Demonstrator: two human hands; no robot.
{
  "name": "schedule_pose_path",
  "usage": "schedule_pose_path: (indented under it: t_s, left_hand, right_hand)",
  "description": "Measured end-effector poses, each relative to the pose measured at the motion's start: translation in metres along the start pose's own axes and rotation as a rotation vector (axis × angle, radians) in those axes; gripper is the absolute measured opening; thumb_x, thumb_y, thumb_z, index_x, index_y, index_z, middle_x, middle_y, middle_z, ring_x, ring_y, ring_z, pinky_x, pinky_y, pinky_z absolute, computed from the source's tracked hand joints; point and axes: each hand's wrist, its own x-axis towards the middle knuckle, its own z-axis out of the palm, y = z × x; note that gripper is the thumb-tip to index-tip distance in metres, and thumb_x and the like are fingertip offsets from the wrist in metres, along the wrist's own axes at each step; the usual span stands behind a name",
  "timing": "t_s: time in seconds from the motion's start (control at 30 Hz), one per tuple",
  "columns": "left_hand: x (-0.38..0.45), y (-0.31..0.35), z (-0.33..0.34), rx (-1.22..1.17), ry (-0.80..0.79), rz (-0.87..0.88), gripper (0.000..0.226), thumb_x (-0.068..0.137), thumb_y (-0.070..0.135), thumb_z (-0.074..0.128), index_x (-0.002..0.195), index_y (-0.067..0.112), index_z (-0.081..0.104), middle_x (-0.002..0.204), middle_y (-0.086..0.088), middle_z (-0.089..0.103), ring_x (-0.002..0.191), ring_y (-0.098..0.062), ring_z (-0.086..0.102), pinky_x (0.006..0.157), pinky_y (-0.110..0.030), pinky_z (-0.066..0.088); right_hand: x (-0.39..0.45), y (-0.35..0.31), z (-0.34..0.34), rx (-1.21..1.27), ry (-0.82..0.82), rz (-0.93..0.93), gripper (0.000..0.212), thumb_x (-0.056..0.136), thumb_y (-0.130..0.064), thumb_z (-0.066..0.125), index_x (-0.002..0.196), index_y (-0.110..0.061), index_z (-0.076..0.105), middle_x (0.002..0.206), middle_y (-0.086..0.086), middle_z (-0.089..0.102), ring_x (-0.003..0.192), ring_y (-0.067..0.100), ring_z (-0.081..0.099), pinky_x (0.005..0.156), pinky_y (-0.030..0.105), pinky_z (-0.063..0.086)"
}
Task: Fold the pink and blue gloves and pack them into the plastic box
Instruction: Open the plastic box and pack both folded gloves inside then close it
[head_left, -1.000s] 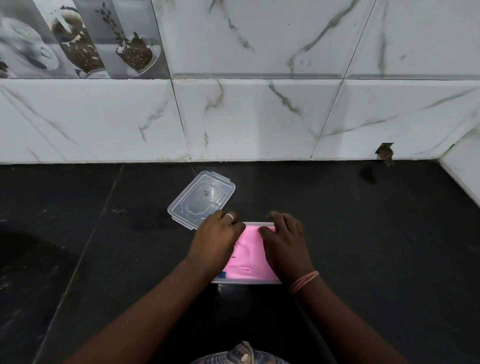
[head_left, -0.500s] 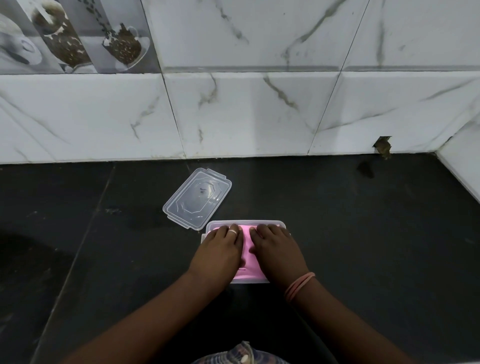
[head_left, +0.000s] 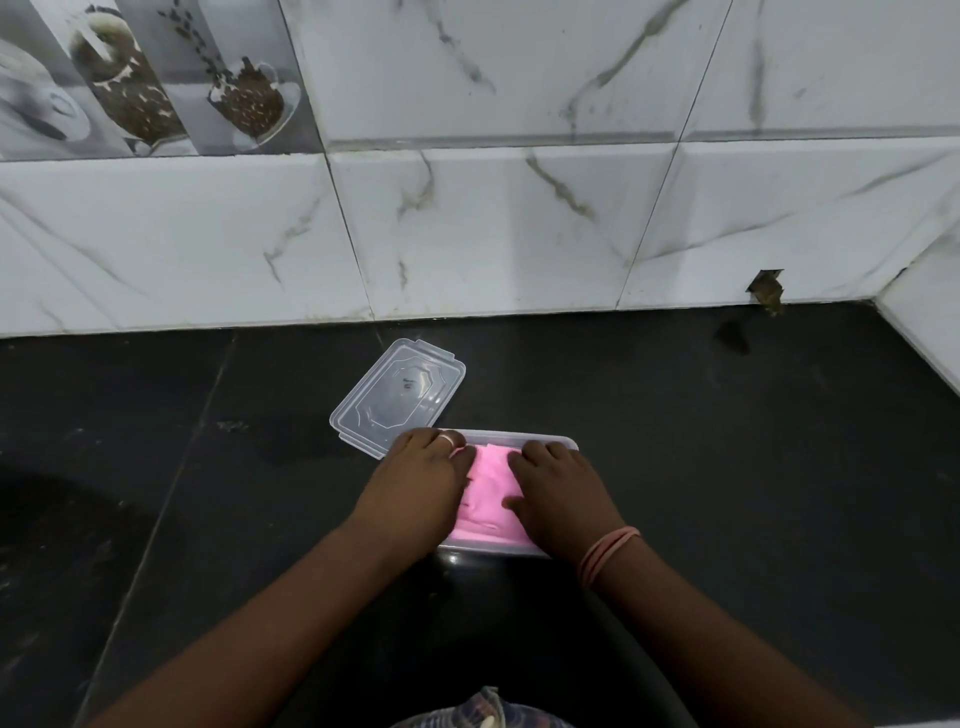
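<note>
the pink glove (head_left: 491, 493) lies folded inside the plastic box (head_left: 519, 439), filling the strip that shows between the two hands; no blue glove can be seen, so it may sit underneath or be hidden. the left hand (head_left: 415, 486) rests flat on the left part of the glove, the right hand (head_left: 558, 499) flat on the right part, both palms down. their fingers (head_left: 540, 449) are spread and laid out flat, pressing rather than pinching, holding nothing closed in a grasp.

the glove looks thin, soft and light, likely springy enough to puff back up, so pressing with flat palms suits it better than a pinch; to shift it, take a folded edge. the box seems light, stiff clear plastic that could slide on the smooth dark counter (head_left: 727, 467), so steady it by its rim.

the clear lid (head_left: 400, 397) lies on the counter just beyond the box to the far left, its near corner touching or overlapping the box's rim by the left hand. a marble-tiled wall (head_left: 519, 234) stands at the far edge.
</note>
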Motion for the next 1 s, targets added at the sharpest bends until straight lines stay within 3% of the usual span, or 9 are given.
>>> schedule_pose_path:
  t_s: [0.1, 0.27, 0.4, 0.67, 0.83, 1.0]
  left_hand:
    - [-0.015, -0.01, -0.012, -0.051, 0.0, -0.056, 0.034, 0.095, 0.029, 0.061, 0.125, 0.018, 0.072, 0.13, -0.006, 0.067, 0.115, -0.027, 0.06, 0.099, -0.041, 0.051]
    - [-0.017, 0.002, -0.009, -0.01, -0.103, -0.043, 0.026, 0.094, 0.015, 0.06, 0.118, 0.021, 0.068, 0.126, 0.0, 0.062, 0.116, -0.021, 0.054, 0.09, -0.033, 0.049]
    - [-0.004, 0.011, -0.001, 0.147, -0.208, -0.016, 0.031, 0.093, 0.003, 0.052, 0.119, 0.011, 0.067, 0.124, -0.009, 0.06, 0.116, -0.029, 0.056, 0.088, -0.041, 0.05]
    - [0.024, 0.018, 0.01, 0.209, -0.317, 0.054, 0.031, 0.099, 0.001, 0.048, 0.122, 0.006, 0.068, 0.127, -0.013, 0.061, 0.118, -0.033, 0.06, 0.086, -0.043, 0.054]
    - [0.03, 0.012, 0.0, 0.209, -0.288, 0.097, 0.032, 0.097, -0.002, 0.049, 0.122, 0.005, 0.067, 0.13, -0.013, 0.059, 0.122, -0.032, 0.057, 0.088, -0.046, 0.054]
    - [0.028, 0.006, -0.016, 0.34, -0.11, 0.2, 0.025, 0.09, 0.005, 0.058, 0.108, 0.011, 0.074, 0.114, -0.011, 0.069, 0.109, -0.033, 0.057, 0.092, -0.042, 0.044]
  right_hand:
    - [-0.004, -0.001, -0.008, 0.038, 0.062, -0.038, 0.047, 0.094, -0.044, 0.062, 0.135, -0.022, 0.06, 0.14, 0.006, 0.059, 0.128, 0.03, 0.055, 0.111, 0.045, 0.04]
    - [-0.001, -0.007, -0.005, 0.096, 0.0, -0.125, 0.041, 0.093, -0.033, 0.067, 0.133, -0.026, 0.064, 0.145, 0.007, 0.056, 0.131, 0.03, 0.051, 0.109, 0.045, 0.043]
    - [0.0, 0.0, 0.006, 0.08, -0.092, -0.097, 0.045, 0.093, -0.036, 0.063, 0.137, -0.032, 0.059, 0.159, 0.004, 0.039, 0.141, 0.029, 0.037, 0.114, 0.044, 0.037]
    - [0.002, 0.008, 0.004, 0.027, -0.172, -0.133, 0.038, 0.093, -0.036, 0.064, 0.131, -0.033, 0.066, 0.162, 0.003, 0.032, 0.141, 0.029, 0.034, 0.112, 0.044, 0.039]
    - [-0.001, 0.009, -0.004, 0.015, -0.172, -0.111, 0.037, 0.093, -0.033, 0.063, 0.13, -0.032, 0.065, 0.159, 0.004, 0.035, 0.139, 0.03, 0.037, 0.11, 0.043, 0.038]
    - [-0.002, 0.002, -0.013, 0.069, -0.122, -0.143, 0.034, 0.096, -0.038, 0.059, 0.13, -0.037, 0.065, 0.147, -0.003, 0.051, 0.134, 0.025, 0.044, 0.111, 0.043, 0.032]
